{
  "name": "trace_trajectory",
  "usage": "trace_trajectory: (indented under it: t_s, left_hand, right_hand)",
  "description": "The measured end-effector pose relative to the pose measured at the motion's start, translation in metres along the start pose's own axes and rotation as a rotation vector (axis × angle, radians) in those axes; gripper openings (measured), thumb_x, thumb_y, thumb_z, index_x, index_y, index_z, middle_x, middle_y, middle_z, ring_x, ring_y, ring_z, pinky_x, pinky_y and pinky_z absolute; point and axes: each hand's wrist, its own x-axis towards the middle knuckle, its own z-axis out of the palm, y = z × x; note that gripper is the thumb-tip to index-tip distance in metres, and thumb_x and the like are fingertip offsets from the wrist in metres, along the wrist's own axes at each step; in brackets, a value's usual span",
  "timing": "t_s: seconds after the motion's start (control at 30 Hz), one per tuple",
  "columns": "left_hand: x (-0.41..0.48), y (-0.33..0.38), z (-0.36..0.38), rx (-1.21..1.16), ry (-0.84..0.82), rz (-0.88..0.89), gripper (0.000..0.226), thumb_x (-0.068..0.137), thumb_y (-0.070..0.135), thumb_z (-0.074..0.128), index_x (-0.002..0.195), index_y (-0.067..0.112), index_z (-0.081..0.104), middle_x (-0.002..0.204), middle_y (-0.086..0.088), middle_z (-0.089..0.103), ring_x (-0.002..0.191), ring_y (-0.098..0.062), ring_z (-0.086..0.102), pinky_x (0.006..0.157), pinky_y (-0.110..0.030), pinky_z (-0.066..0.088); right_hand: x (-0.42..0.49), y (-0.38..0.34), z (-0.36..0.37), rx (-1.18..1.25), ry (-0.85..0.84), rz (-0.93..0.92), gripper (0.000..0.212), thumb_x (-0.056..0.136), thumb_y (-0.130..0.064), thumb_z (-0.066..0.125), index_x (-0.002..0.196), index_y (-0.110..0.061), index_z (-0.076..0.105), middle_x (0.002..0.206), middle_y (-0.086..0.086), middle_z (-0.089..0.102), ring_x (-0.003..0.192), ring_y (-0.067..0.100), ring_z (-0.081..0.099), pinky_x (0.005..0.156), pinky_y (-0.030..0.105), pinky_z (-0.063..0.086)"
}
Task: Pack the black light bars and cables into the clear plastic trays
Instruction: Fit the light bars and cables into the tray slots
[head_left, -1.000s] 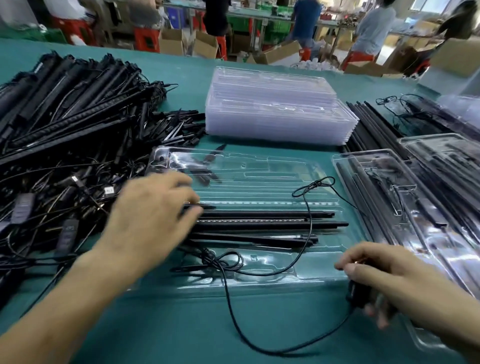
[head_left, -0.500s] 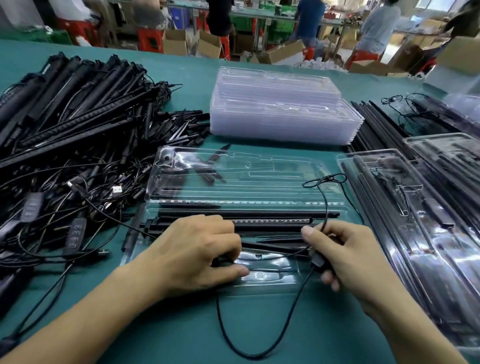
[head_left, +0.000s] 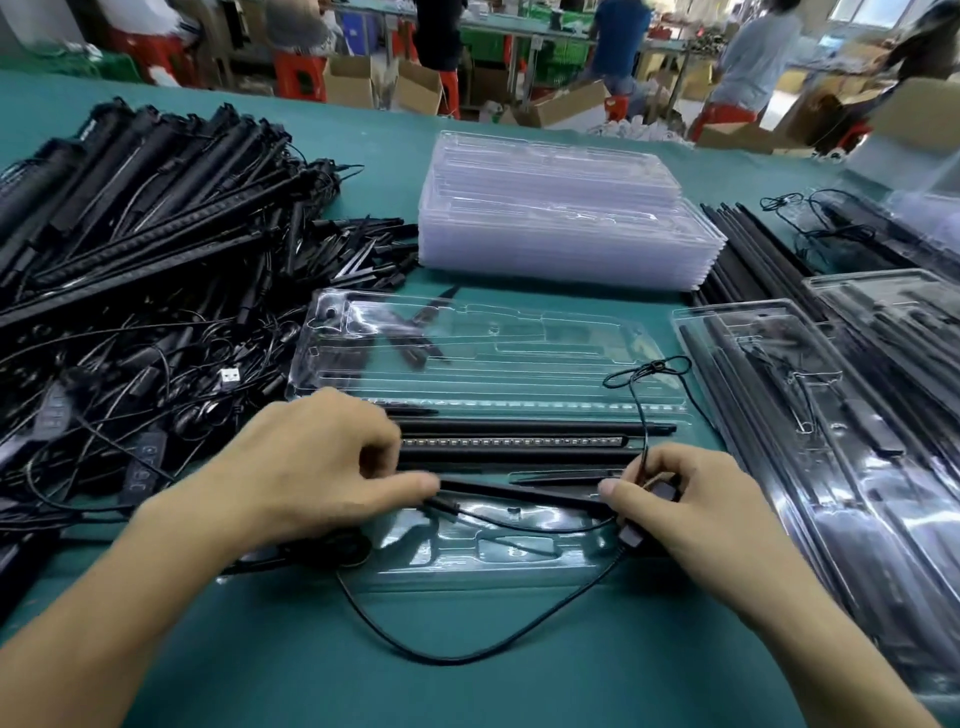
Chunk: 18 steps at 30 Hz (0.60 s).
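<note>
Head view: left hand (head_left: 311, 467) and right hand (head_left: 691, 504) pinch thin black cable (head_left: 467, 657) over glossy tray (head_left: 467, 353).

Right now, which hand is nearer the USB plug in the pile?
Left. The left hand is just lower right of the USB plug; the right hand is much farther right.

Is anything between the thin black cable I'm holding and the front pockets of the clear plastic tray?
Nothing visible. The front pockets of the clear plastic tray look bare; the thin black cable, held by the left hand and right hand, crosses just over them.
</note>
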Motion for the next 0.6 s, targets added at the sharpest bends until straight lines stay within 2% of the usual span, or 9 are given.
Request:
trace_trajectory:
  t_s: [0.07, 0.13, 0.2, 0.27, 0.37, 0.43, 0.5, 0.6]
  left_hand:
    - [0.004, 0.006, 0.007, -0.087, 0.096, 0.003, 0.035, 0.081, 0.070, 0.050, 0.082, 0.037, 0.061, 0.075, 0.018, 0.057, 0.074, 0.001, 0.054, 0.060, -0.025, 0.041]
    - [0.009, 0.006, 0.014, -0.054, 0.060, -0.001, 0.030, 0.088, 0.063, 0.047, 0.110, 0.047, 0.059, 0.091, 0.019, 0.051, 0.082, 0.001, 0.052, 0.070, -0.028, 0.044]
    - [0.011, 0.001, 0.020, -0.042, 0.023, -0.016, 0.032, 0.090, 0.059, 0.050, 0.120, 0.051, 0.060, 0.098, 0.019, 0.047, 0.087, 0.001, 0.051, 0.070, -0.026, 0.043]
    - [0.013, -0.004, 0.023, -0.116, 0.051, -0.032, 0.026, 0.088, 0.055, 0.059, 0.112, 0.051, 0.067, 0.096, 0.020, 0.050, 0.087, 0.001, 0.052, 0.072, -0.028, 0.045]
    - [0.016, -0.010, 0.028, -0.296, 0.085, -0.070, 0.017, 0.081, 0.045, 0.075, 0.098, 0.044, 0.075, 0.090, 0.020, 0.059, 0.085, 0.002, 0.055, 0.078, -0.035, 0.049]
    - [0.018, -0.014, 0.030, -0.380, 0.093, -0.083, 0.015, 0.076, 0.039, 0.082, 0.090, 0.041, 0.076, 0.086, 0.018, 0.063, 0.084, 0.001, 0.058, 0.076, -0.030, 0.047]
    - [0.019, -0.018, 0.031, -0.445, 0.093, -0.107, 0.016, 0.071, 0.038, 0.085, 0.084, 0.041, 0.076, 0.087, 0.021, 0.065, 0.082, 0.001, 0.060, 0.073, -0.024, 0.043]
    - [0.019, -0.018, 0.030, -0.480, 0.088, -0.138, 0.023, 0.067, 0.045, 0.085, 0.087, 0.047, 0.074, 0.088, 0.025, 0.066, 0.084, 0.001, 0.063, 0.076, -0.028, 0.049]
  right_hand:
    - [-0.001, -0.001, 0.003, 0.002, 0.001, -0.026, 0.021, 0.080, -0.037, 0.072, 0.070, -0.021, 0.063, 0.057, -0.009, 0.068, 0.049, 0.000, 0.051, 0.048, 0.014, 0.036]
    - [0.000, -0.002, 0.005, -0.006, -0.024, -0.047, 0.021, 0.080, -0.036, 0.073, 0.069, -0.021, 0.063, 0.058, -0.008, 0.068, 0.048, 0.000, 0.052, 0.049, 0.012, 0.038]
    - [0.000, -0.003, 0.006, -0.005, -0.052, -0.054, 0.020, 0.080, -0.036, 0.073, 0.070, -0.022, 0.063, 0.059, -0.009, 0.068, 0.048, 0.000, 0.053, 0.048, 0.011, 0.038]
    - [0.000, -0.004, 0.005, 0.019, -0.059, -0.054, 0.021, 0.080, -0.038, 0.073, 0.070, -0.023, 0.064, 0.060, -0.008, 0.068, 0.050, 0.000, 0.055, 0.048, 0.012, 0.038]
    - [-0.001, -0.003, 0.003, 0.096, -0.017, -0.053, 0.024, 0.078, -0.041, 0.075, 0.068, -0.021, 0.065, 0.059, -0.003, 0.067, 0.055, 0.011, 0.062, 0.060, 0.032, 0.051]
    - [-0.002, -0.002, 0.000, 0.126, 0.007, -0.051, 0.028, 0.075, -0.044, 0.076, 0.068, -0.019, 0.065, 0.057, 0.001, 0.066, 0.055, 0.016, 0.062, 0.064, 0.039, 0.051]
    - [-0.005, 0.000, -0.005, 0.134, -0.007, -0.048, 0.022, 0.075, -0.042, 0.077, 0.072, -0.023, 0.066, 0.055, 0.002, 0.067, 0.054, 0.017, 0.062, 0.064, 0.041, 0.051]
    - [-0.009, 0.005, -0.018, 0.130, -0.051, -0.039, 0.017, 0.075, -0.042, 0.078, 0.081, -0.031, 0.067, 0.057, 0.002, 0.069, 0.056, 0.019, 0.062, 0.060, 0.038, 0.048]
